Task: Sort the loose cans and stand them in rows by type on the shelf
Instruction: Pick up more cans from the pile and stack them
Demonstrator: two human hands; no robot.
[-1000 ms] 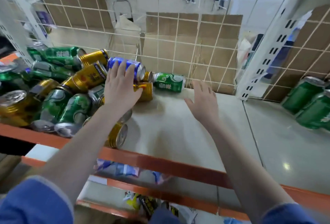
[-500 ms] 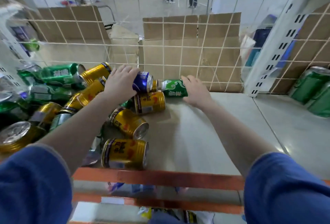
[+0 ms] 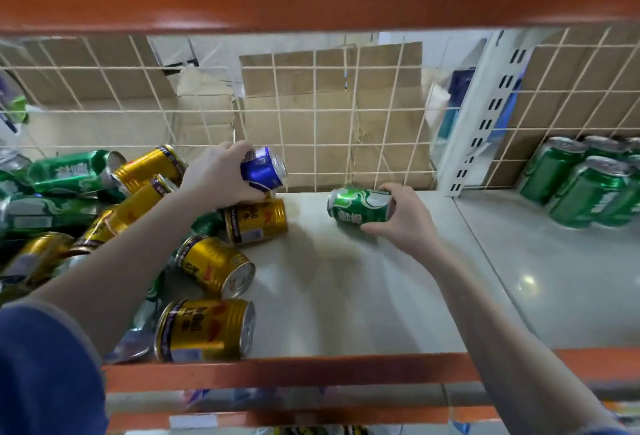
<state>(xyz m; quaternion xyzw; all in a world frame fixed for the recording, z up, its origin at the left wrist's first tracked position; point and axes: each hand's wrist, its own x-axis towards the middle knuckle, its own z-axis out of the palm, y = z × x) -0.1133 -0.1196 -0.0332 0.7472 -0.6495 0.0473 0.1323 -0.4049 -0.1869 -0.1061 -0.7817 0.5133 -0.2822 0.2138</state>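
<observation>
Gripping a blue can (image 3: 264, 168) above the jumbled pile of cans (image 3: 104, 213), the left hand (image 3: 221, 175) curls its fingers round it; the right hand (image 3: 403, 214) clasps a green can (image 3: 360, 207) (lying sideways) on the shelf (image 3: 346, 289), with upright green cans (image 3: 581, 181) standing further right.

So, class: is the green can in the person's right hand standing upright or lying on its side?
On its side. The green can lies lengthwise, its top facing left, gripped by the right hand on the shelf.
</observation>
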